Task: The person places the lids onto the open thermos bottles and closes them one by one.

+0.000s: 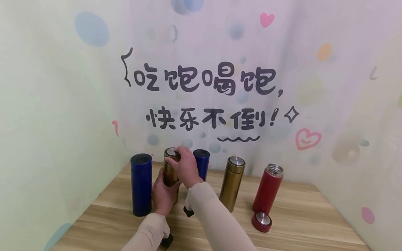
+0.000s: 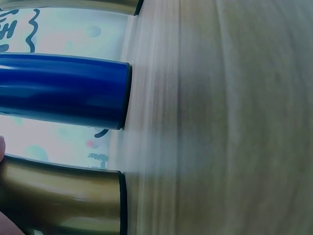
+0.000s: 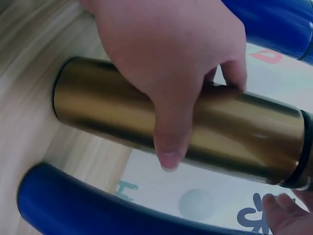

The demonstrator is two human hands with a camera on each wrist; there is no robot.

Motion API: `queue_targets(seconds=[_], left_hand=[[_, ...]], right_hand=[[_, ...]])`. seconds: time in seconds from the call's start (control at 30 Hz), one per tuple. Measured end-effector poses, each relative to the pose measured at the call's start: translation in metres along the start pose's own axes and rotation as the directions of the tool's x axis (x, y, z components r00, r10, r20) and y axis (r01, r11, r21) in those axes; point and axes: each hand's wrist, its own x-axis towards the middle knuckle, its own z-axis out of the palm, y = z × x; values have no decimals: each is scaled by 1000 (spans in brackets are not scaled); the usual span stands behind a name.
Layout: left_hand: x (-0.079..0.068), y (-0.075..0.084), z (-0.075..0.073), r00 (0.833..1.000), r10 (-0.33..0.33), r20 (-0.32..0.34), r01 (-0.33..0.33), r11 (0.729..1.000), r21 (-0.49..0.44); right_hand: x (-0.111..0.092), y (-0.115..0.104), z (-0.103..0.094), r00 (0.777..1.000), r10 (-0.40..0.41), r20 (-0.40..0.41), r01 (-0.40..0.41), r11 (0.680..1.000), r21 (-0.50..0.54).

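Note:
A gold thermos flask [image 1: 170,173] with a steel-topped lid [image 1: 171,151] stands upright on the table, left of centre. My left hand [image 1: 164,198] grips its body; in the right wrist view the thumb [image 3: 169,147] of that hand lies across the gold side. Up at the top, my right hand [image 1: 187,167] holds the lid between thumb and fingers. Only the tips of the right fingers [image 3: 286,213] show in the right wrist view, beside the dark ring below the lid. The left wrist view catches just the flask's lower part [image 2: 63,198].
Left of the held flask stands a blue flask [image 1: 141,188]; another blue flask [image 1: 202,164] is behind my right hand. Further right are a second gold flask [image 1: 233,184] and a lidless red flask [image 1: 268,190], its red lid [image 1: 262,222] lying in front on the wooden table [image 1: 301,226].

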Motion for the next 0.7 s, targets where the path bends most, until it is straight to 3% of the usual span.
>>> queue_targets(seconds=[0.17, 0.5, 0.7], left_hand=[[0, 0, 2, 1000, -6, 12, 6, 1000, 1], [0, 0, 0, 1000, 4, -28, -4, 1000, -8], [0, 0, -1, 1000, 0, -2, 0, 1000, -20]], right_hand=[[-1, -1, 1, 1000, 7, -4, -7, 1000, 15], [0, 1, -14, 987, 4, 161, -13, 998, 58], [0, 9, -12, 986, -34, 163, 17, 994, 105]])
